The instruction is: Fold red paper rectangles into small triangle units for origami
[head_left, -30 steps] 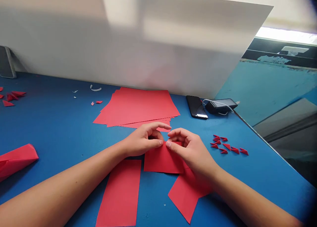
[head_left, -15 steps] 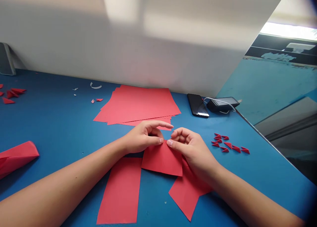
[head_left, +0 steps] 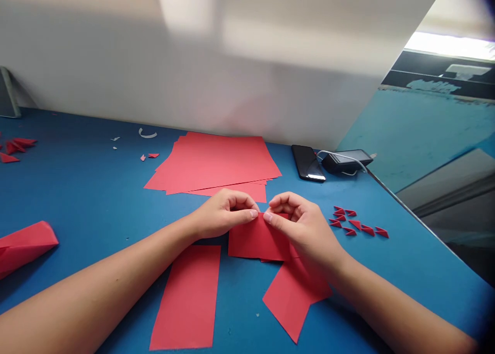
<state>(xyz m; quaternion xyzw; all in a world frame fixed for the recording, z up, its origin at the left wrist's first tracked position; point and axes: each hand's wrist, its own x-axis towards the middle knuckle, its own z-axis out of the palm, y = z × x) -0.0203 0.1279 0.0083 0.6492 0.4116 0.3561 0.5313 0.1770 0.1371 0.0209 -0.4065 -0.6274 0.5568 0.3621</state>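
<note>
Fingers (head_left: 266, 217) pinching red paper (head_left: 257, 240), top edge hidden.

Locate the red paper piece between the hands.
In the head view, the red paper piece sits on the blue table between the left hand and the right hand, just below the stacked red sheets.

1. Centre: a plain red paper rectangle (head_left: 258, 239) lies on a solid blue tabletop (head_left: 96, 189).
2. 12 o'clock: red paper sheets (head_left: 212, 163) look paler where light falls, below an off-white board (head_left: 193, 60) with soft grey shadows.
3. 2 o'clock: a black phone (head_left: 307, 163) sits beside a black power bank (head_left: 344, 162) and a white cable (head_left: 340, 155).
4. 3 o'clock: small red paper triangles (head_left: 358, 223) show darker red folds.
5. Far 2 o'clock: a teal wall (head_left: 425, 132) has patchy, streaky paint.
</note>
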